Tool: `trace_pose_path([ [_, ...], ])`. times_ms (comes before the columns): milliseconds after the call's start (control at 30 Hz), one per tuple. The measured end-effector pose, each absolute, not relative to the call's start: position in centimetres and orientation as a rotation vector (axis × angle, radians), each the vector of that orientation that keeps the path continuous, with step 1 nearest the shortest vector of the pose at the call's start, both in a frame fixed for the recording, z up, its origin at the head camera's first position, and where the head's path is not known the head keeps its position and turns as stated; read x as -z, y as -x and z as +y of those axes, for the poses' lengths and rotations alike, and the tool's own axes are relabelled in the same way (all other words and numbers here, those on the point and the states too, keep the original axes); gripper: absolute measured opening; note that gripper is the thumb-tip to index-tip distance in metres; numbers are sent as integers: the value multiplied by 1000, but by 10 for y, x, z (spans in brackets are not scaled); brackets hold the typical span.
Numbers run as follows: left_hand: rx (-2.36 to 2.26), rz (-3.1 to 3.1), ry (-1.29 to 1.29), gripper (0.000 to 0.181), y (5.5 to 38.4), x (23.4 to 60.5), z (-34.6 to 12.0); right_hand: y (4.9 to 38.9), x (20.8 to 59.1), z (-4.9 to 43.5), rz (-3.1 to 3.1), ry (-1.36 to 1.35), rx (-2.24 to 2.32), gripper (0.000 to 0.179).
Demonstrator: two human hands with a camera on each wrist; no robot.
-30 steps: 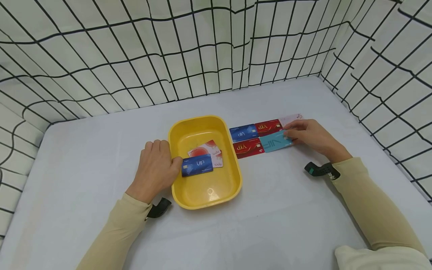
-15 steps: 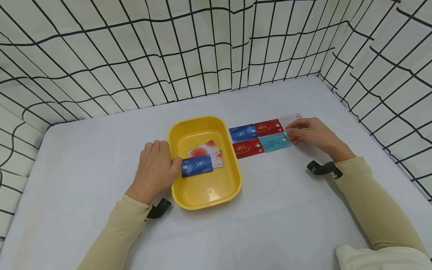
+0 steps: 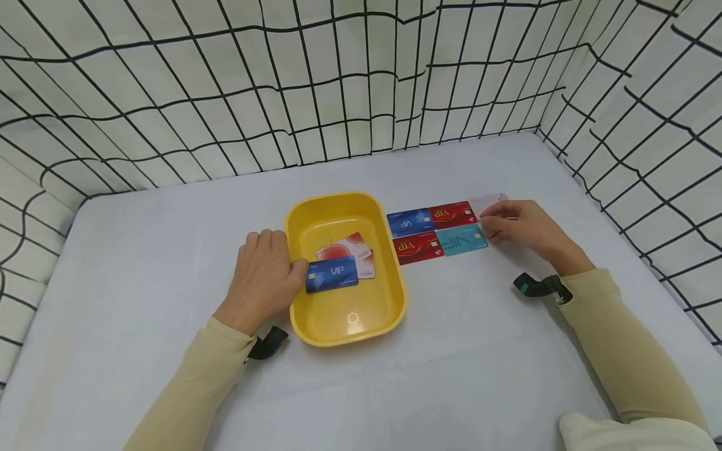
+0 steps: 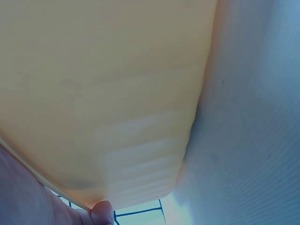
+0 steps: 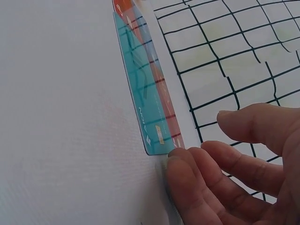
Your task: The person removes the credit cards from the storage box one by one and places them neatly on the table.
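Observation:
My left hand (image 3: 264, 275) grips the left rim of a yellow plastic basin (image 3: 350, 329), thumb over the edge. A blue VIP card (image 3: 331, 274) lies inside on top of white-and-red cards (image 3: 363, 267). My right hand (image 3: 524, 227) is beside a group of cards laid edge to edge. In the right wrist view its fingertips are right at the end of the teal card (image 5: 140, 89), with the thumb held apart and nothing seen pinched. A pale pink card (image 3: 486, 202) is partly hidden behind that hand. Left of these lie a blue card (image 3: 410, 222) and red cards (image 3: 418, 248).
A white cloth (image 3: 141, 269) covers the table. Black wire grid panels (image 3: 366, 75) stand along the back and both sides. The card group sits close to the basin's right rim.
My right hand has drawn slightly right, off the teal card, whose right end is now uncovered. The left hand stays on the basin rim. The head view has shifted a little.

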State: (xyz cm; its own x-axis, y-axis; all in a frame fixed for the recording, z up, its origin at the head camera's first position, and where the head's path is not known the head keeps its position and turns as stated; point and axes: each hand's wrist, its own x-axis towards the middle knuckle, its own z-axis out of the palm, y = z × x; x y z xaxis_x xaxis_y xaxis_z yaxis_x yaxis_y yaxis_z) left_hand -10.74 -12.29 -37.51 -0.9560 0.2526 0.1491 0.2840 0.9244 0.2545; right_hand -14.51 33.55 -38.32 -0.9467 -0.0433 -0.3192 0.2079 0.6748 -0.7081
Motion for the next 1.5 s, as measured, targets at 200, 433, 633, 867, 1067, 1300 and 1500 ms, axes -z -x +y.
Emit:
trace_pose_path([
  [200, 421, -2997, 427, 26, 110, 374, -121, 140, 384, 335, 2606, -142, 1156, 54],
  [433, 436, -3003, 437, 27, 111, 376, -120, 138, 383, 331, 2633, -134, 1139, 53],
  [633, 424, -3009, 420, 27, 111, 377, -122, 140, 377, 320, 2664, -110, 1093, 49],
  [867, 416, -3017, 422, 28, 111, 377, -124, 141, 368, 303, 2736, -41, 996, 48],
  [1067, 420, -2994, 427, 28, 110, 378, -126, 143, 359, 284, 2772, 77, 978, 41],
  [1300, 431, -2994, 430, 28, 109, 377, -128, 144, 344, 258, 2779, 213, 968, 33],
  [1500, 444, -2979, 436, 27, 109, 377, -129, 144, 334, 238, 2778, 301, 979, 26],
])
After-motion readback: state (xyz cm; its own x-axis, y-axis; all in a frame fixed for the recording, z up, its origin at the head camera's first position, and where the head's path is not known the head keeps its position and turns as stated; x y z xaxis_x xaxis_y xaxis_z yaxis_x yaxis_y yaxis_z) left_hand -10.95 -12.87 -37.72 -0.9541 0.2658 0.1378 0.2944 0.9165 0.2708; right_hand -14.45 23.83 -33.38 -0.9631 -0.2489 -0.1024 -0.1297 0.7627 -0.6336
